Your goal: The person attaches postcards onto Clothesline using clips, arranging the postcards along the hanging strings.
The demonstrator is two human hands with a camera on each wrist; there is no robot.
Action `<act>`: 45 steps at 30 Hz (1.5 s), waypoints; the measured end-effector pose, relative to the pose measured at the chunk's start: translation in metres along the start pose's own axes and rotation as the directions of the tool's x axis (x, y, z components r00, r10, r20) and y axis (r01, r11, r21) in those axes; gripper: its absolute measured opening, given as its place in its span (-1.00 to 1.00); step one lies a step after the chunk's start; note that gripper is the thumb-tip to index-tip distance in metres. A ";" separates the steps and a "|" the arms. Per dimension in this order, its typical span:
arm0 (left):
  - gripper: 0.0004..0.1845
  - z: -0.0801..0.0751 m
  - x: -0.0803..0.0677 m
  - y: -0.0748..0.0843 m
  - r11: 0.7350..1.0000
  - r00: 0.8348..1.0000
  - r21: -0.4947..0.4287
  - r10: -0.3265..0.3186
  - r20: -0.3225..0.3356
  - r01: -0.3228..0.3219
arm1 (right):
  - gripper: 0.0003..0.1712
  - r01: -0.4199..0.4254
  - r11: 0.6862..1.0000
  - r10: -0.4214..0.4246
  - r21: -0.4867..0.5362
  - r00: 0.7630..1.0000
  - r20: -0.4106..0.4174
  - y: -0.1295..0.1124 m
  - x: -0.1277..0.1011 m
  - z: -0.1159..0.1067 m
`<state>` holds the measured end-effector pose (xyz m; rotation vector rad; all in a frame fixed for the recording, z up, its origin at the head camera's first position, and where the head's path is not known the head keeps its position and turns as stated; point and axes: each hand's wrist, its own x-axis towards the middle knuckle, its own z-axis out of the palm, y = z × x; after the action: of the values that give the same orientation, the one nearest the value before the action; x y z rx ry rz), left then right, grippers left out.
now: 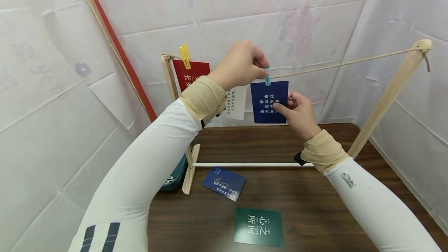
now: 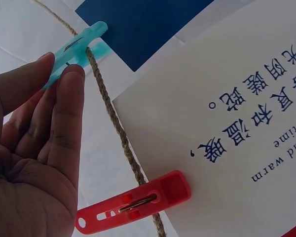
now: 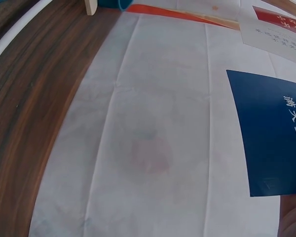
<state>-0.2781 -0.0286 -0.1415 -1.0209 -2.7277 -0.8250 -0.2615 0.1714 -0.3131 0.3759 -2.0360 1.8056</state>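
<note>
Dark blue card (image 1: 268, 102), rectangular, white Chinese characters in rows, hangs upright from the twine line (image 1: 343, 64) between two wooden posts. Teal clothespin (image 1: 267, 77) bites its top edge onto the twine. Left hand (image 1: 241, 65) pinches that pin, fingers (image 2: 64, 113) closed on its tail. Right hand (image 1: 299, 114) pinches the card's lower right edge. White card (image 1: 236, 102) under a red pin (image 2: 138, 202) hangs just beside it, red card (image 1: 190, 74) farther left. Blue and green cards lie on the brown surface (image 1: 315, 197).

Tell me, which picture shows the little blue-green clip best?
The left wrist view: the blue-green clip is close up, pinched by the left hand on the string. The head view shows it tiny above the blue card. The right wrist view shows only the card, no clip.
</note>
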 end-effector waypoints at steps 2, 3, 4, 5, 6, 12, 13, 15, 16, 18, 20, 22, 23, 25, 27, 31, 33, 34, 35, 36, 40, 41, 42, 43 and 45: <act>-0.83 0.001 0.001 0.001 1.000 1.000 0.001 -0.005 0.004 0.005 | -0.85 0.001 1.000 -0.001 0.004 1.000 0.000 -0.001 0.000 0.000; -0.83 0.001 0.001 0.001 1.000 1.000 0.003 -0.007 0.005 0.006 | -0.85 0.002 1.000 -0.002 0.007 1.000 -0.002 -0.001 0.000 0.001; -0.82 0.002 0.002 0.002 1.000 1.000 0.004 -0.008 0.006 0.008 | -0.85 0.002 1.000 -0.002 0.011 1.000 -0.003 -0.001 0.000 0.001; -0.81 0.002 0.002 0.002 1.000 1.000 0.006 -0.009 0.008 0.009 | -0.86 0.005 1.000 -0.004 0.014 1.000 -0.005 -0.001 0.001 0.001; -0.80 0.002 0.003 0.003 1.000 1.000 0.008 -0.011 0.012 0.011 | -0.85 0.006 1.000 -0.006 0.020 1.000 -0.006 -0.001 0.001 0.001; -0.74 0.004 0.006 0.003 1.000 0.999 0.008 -0.017 0.039 0.016 | -0.83 0.016 0.999 -0.016 0.036 1.000 -0.013 0.000 0.001 0.002; -0.73 0.004 0.006 0.003 1.000 0.999 0.007 -0.017 0.043 0.016 | -0.83 0.016 0.999 -0.016 0.037 1.000 -0.012 0.000 0.001 0.002; -0.71 0.004 0.006 0.003 1.000 0.999 0.013 -0.020 0.048 0.020 | -0.82 0.017 0.999 -0.017 0.036 1.000 -0.012 -0.001 0.001 0.002; -0.70 0.004 0.007 0.003 1.000 0.998 0.017 -0.024 0.051 0.023 | -0.82 0.016 0.999 -0.016 0.036 1.000 -0.012 -0.001 0.001 0.003; -0.67 0.004 0.007 0.003 0.999 0.998 0.029 -0.034 0.057 0.033 | -0.82 0.016 0.999 -0.015 0.035 1.000 -0.012 -0.001 0.001 0.003; -0.64 0.004 0.007 0.004 0.998 0.997 0.040 -0.044 0.063 0.041 | -0.82 0.019 0.999 -0.019 0.032 1.000 -0.010 -0.002 0.000 0.002; -0.61 0.004 0.007 0.004 0.998 0.997 0.045 -0.049 0.067 0.046 | -0.83 0.024 0.999 -0.024 0.032 1.000 -0.007 -0.001 0.000 0.002; -0.59 0.004 0.007 0.004 0.998 0.996 0.047 -0.050 0.068 0.047 | -0.83 0.027 0.999 -0.027 0.031 1.000 -0.006 -0.001 0.000 0.002; -0.57 0.004 0.007 0.005 0.998 0.996 0.051 -0.053 0.074 0.049 | -0.83 0.035 0.999 -0.034 0.037 0.999 -0.006 -0.001 0.000 0.002; -0.55 0.003 0.007 0.006 0.997 0.995 0.061 -0.054 0.079 0.049 | -0.82 0.039 0.998 -0.038 0.040 0.999 -0.010 0.000 0.001 0.003; -0.54 0.002 0.006 0.009 0.995 0.994 0.084 -0.058 0.088 0.051 | -0.81 0.041 0.998 -0.040 0.048 0.999 -0.013 -0.001 0.001 0.003; -0.53 0.001 0.006 0.010 0.994 0.994 0.093 -0.062 0.090 0.053 | -0.81 0.041 0.997 -0.040 0.058 0.999 -0.011 -0.002 0.001 0.003; -0.53 0.001 0.006 0.010 0.994 0.994 0.093 -0.063 0.092 0.055 | -0.80 0.040 0.997 -0.040 0.066 0.999 -0.010 -0.002 0.001 0.002; -0.53 0.001 0.006 0.010 0.994 0.994 0.092 -0.065 0.093 0.056 | -0.79 0.040 0.997 -0.039 0.072 0.999 -0.008 -0.002 0.001 0.002; -0.52 0.002 0.007 0.010 0.994 0.994 0.093 -0.065 0.092 0.056 | -0.78 0.041 0.996 -0.040 0.078 0.999 -0.007 -0.002 0.001 0.002; -0.49 0.002 0.006 0.010 0.995 0.993 0.076 -0.071 0.092 0.064 | -0.76 0.041 0.994 -0.041 0.104 0.999 -0.002 -0.001 0.000 0.000; -0.49 0.002 0.006 0.010 0.995 0.993 0.069 -0.072 0.090 0.066 | -0.76 0.042 0.993 -0.042 0.111 0.999 -0.001 -0.001 0.000 0.000; -0.48 0.002 0.006 0.010 0.996 0.993 0.062 -0.072 0.089 0.067 | -0.77 0.044 0.992 -0.044 0.115 0.999 0.001 -0.001 -0.001 -0.001; -0.48 0.002 0.006 0.009 0.996 0.994 0.058 -0.069 0.087 0.065 | -0.78 0.046 0.992 -0.046 0.118 0.999 0.001 -0.001 -0.001 -0.002; -0.48 0.002 0.004 0.009 0.997 0.995 0.053 -0.060 0.080 0.056 | -0.77 0.051 0.991 -0.052 0.121 0.999 -0.001 0.000 -0.002 -0.004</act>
<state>-0.2757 -0.0199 -0.1377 -0.9912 -2.8430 -0.7348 -0.2590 0.1757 -0.3135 0.4607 -1.9052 1.9031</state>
